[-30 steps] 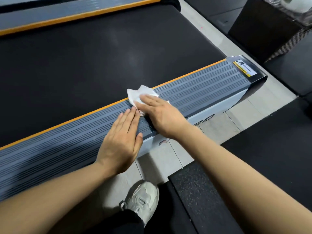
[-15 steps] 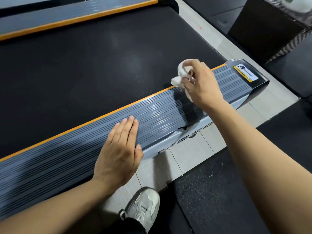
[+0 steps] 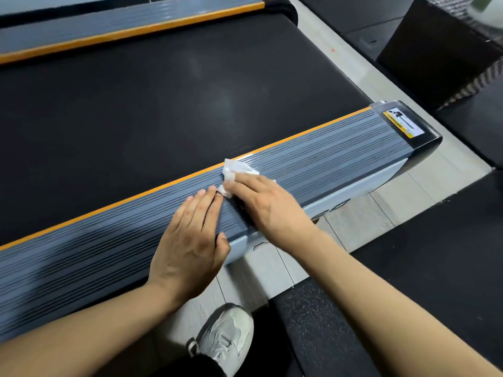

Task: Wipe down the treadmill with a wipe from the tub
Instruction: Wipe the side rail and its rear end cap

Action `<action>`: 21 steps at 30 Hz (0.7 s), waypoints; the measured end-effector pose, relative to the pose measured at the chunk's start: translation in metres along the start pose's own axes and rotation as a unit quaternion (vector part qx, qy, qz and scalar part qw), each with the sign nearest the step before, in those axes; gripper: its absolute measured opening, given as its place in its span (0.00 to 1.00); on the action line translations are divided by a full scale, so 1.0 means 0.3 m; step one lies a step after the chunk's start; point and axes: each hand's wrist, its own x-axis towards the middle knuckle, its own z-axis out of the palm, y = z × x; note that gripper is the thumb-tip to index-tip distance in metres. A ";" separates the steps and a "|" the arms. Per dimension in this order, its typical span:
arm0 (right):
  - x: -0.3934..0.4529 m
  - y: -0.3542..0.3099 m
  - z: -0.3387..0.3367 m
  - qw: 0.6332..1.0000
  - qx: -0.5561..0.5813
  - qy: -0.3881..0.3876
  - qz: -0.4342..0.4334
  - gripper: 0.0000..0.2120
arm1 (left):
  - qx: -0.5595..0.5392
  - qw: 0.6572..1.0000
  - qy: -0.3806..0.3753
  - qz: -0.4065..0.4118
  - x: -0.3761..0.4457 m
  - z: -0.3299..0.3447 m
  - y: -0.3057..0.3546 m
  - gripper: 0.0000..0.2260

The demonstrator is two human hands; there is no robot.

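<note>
The treadmill fills the view, with its black belt [image 3: 163, 110] and a grey ribbed side rail [image 3: 340, 156] edged in orange. A white wipe [image 3: 235, 170] lies crumpled on the rail near the orange strip. My right hand [image 3: 266, 205] presses flat on the wipe with straight fingers, covering its near part. My left hand [image 3: 190, 240] rests flat on the rail just left of it, fingertips touching the wipe's edge. The tub is not in view.
The rail ends at a black cap with a yellow warning label [image 3: 402, 123]. A second treadmill rail [image 3: 122, 25] runs along the top. Pale floor tiles [image 3: 353, 224], black rubber mats [image 3: 435, 268], a dark wicker box [image 3: 441, 55] and my grey shoe [image 3: 228, 338] surround it.
My right hand lifted the bunched wipe toward the rail's right end, then came back left and pressed it flat beside my left hand, which stayed on the rail.
</note>
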 end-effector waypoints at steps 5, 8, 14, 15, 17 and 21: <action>0.042 0.268 -0.147 0.991 -0.072 0.045 0.100 0.10 | -0.038 0.999 0.002 -0.010 0.010 0.000 -0.002 0.30; 0.020 0.441 -0.225 0.944 -0.129 0.103 0.287 0.14 | -0.051 0.998 0.012 -0.016 0.028 0.001 0.010 0.28; 0.060 0.183 -0.055 0.997 -0.017 0.011 0.071 0.15 | -0.068 0.997 0.034 0.025 0.101 0.021 0.057 0.27; 0.056 0.189 -0.070 0.999 -0.014 -0.007 0.037 0.16 | -0.064 0.997 0.032 0.043 0.116 0.025 0.066 0.27; 0.048 0.288 -0.141 0.998 -0.029 0.007 0.057 0.12 | -0.044 0.995 0.023 0.089 0.151 0.041 0.081 0.27; -0.023 0.599 -0.359 0.942 -0.113 0.096 0.302 0.13 | -0.033 0.993 -0.002 0.111 0.211 0.058 0.094 0.28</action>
